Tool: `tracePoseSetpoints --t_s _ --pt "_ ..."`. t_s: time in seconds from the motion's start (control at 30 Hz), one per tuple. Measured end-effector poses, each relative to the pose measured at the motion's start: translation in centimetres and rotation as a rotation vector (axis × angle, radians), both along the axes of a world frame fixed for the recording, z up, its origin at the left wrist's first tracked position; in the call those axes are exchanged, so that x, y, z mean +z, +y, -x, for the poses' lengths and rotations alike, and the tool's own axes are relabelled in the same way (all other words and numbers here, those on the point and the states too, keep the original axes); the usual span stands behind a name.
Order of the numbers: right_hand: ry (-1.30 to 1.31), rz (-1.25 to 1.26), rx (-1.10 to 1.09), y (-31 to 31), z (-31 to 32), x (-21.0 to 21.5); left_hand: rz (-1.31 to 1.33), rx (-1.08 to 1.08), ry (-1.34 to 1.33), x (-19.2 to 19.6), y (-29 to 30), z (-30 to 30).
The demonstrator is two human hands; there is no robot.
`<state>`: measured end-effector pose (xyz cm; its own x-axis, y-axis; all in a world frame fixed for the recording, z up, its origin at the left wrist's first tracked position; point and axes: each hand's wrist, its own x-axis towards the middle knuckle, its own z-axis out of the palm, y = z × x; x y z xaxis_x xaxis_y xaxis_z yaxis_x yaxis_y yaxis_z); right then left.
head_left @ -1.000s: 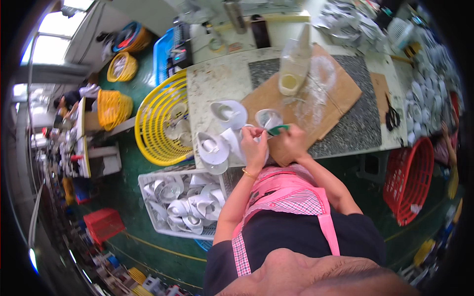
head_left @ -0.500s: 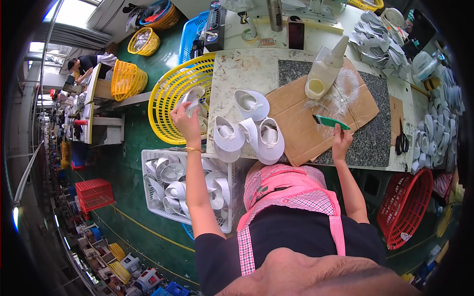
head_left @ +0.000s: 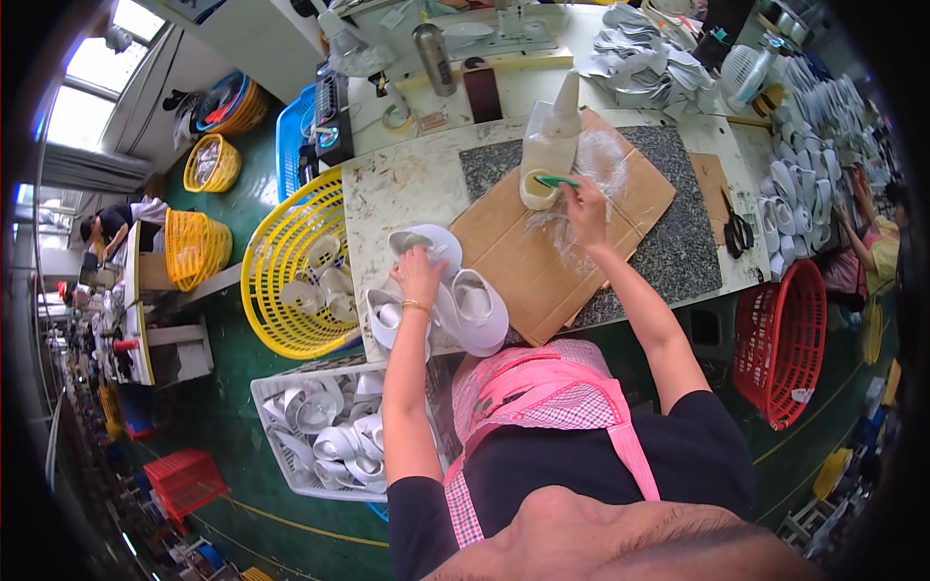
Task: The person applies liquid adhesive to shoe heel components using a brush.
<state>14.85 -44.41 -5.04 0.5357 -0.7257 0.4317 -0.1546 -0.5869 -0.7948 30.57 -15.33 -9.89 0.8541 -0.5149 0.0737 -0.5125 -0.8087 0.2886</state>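
Two bare hands work over a pale tabletop (head_left: 387, 198) that carries a brown cardboard sheet (head_left: 528, 257) on a speckled grey mat (head_left: 678, 242). White shoe soles (head_left: 475, 310) lie in a small heap at the near left edge of the tabletop, each a shallow curved shell; their long axes run roughly from the person outward, though the heap is jumbled. One white sole (head_left: 426, 242) lies on top of the heap under the left hand (head_left: 418, 276), whose grip is closed on it, the sole's long axis running left to right. Beyond the cardboard stands a white glue bottle (head_left: 552, 136), upright, nozzle pointing away. Beside its base, the right hand (head_left: 584, 208) pinches a small green brush (head_left: 557, 181), lying crosswise, tip pointing left.
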Motion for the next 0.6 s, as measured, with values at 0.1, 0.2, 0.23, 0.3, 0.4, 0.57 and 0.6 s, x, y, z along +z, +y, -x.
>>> tracePoseSetpoints --t_s 0.1,0.2,0.23,0.3,0.4,0.57,0.6 --pt "0.038 0.182 0.070 -0.9 -1.3 -1.1 -0.011 -0.002 0.109 -0.5 -0.3 -0.9" --pt "0.062 0.043 -0.043 -1.3 -0.6 -1.0 0.093 -0.022 0.164 1.7 -2.4 -0.7" --pt "0.075 -0.117 -0.167 -1.3 -0.1 -0.7 0.181 -0.024 0.184 2.9 -3.3 0.1" --pt "0.094 -0.234 -0.186 -1.9 0.8 -2.5 0.156 -0.158 0.131 4.5 -5.2 2.1" --pt "0.051 -0.400 -0.205 -1.8 0.8 -4.3 0.146 -0.358 0.082 2.9 -7.2 4.9" --pt "0.022 -0.512 -0.265 -1.8 3.0 -5.1 0.405 -0.584 0.084 2.6 -7.3 5.9" --pt "0.012 -0.501 -0.270 -2.0 3.4 -5.3 0.458 -0.475 0.142 3.0 -7.3 5.8"
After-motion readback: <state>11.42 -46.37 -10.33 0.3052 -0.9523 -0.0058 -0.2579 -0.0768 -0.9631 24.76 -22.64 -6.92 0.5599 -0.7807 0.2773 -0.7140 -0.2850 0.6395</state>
